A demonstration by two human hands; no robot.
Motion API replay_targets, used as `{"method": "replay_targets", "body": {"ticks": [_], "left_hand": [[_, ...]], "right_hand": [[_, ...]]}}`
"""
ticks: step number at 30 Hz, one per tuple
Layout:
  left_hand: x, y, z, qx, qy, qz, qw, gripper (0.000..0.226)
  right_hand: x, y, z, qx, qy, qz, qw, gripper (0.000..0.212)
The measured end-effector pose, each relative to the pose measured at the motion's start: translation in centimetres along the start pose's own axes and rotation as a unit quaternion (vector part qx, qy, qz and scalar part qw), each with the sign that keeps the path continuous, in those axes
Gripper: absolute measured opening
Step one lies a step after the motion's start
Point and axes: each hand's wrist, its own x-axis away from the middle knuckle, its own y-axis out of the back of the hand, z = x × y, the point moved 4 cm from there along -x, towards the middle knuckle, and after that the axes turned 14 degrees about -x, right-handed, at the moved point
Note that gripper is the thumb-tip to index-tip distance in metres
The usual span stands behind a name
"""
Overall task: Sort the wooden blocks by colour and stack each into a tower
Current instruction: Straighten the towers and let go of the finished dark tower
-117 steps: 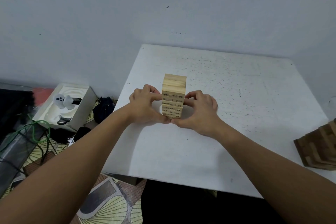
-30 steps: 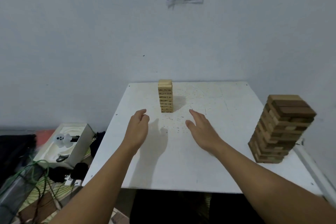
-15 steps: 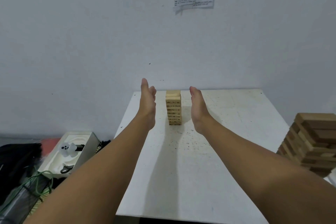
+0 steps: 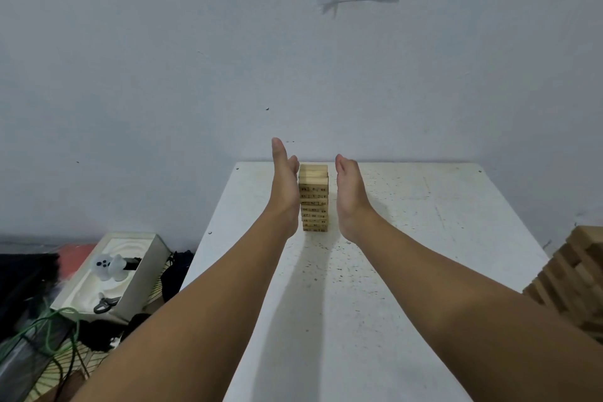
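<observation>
Both flat hands have closed in since half a second ago: left hand [image 4: 284, 192] and right hand [image 4: 350, 196], fingers straight, flank the pale block tower [image 4: 314, 197] mid-frame on the white table [image 4: 424, 238].

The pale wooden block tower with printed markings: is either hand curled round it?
No: the left hand and right hand flank the pale wooden block tower with straight fingers.

Both hands, left [image 4: 284, 188] and right [image 4: 352, 194], outstretched, fingers straight, palms facing
</observation>
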Motion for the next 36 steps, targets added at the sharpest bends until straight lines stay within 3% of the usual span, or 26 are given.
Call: {"method": "replay_targets", "body": {"ticks": [3,10,20,23,27,32,36], "left_hand": [[-0.1,-0.1,0.1,0.0,0.005,0.002,1.0,0.101],[0.4,-0.4,-0.2,-0.035,0.01,-0.033,0.999,0.093],[1.1,-0.8,-0.2,-0.052,0.023,-0.033,0.998,0.085],[1.3,-0.9,-0.3,-0.05,0.025,-0.025,0.998,0.083],[1.8,-0.9,-0.4,-0.038,0.014,-0.02,0.999,0.075],[0.2,-0.3,0.1,-0.04,0.001,-0.004,0.999,0.099],[1.4,-0.7,-0.2,-0.051,0.015,-0.002,0.999,0.085]], "right_hand": [[-0.3,0.2,-0.7,0.003,-0.021,-0.013,1.0,0.038],[-1.9,0.1,-1.8,-0.005,-0.018,-0.014,1.0,0.036],[-3.6,0.1,-3.5,-0.057,-0.053,0.029,0.997,0.072],[-3.6,0.2,-3.5,-0.038,-0.044,0.018,0.998,0.064],[-2.7,0.0,-2.5,-0.005,-0.011,-0.003,1.0,0.034],[-2.0,0.1,-2.0,-0.001,-0.013,0.004,1.0,0.045],[-2.0,-0.1,-2.3,-0.006,-0.015,0.012,1.0,0.04]]}}
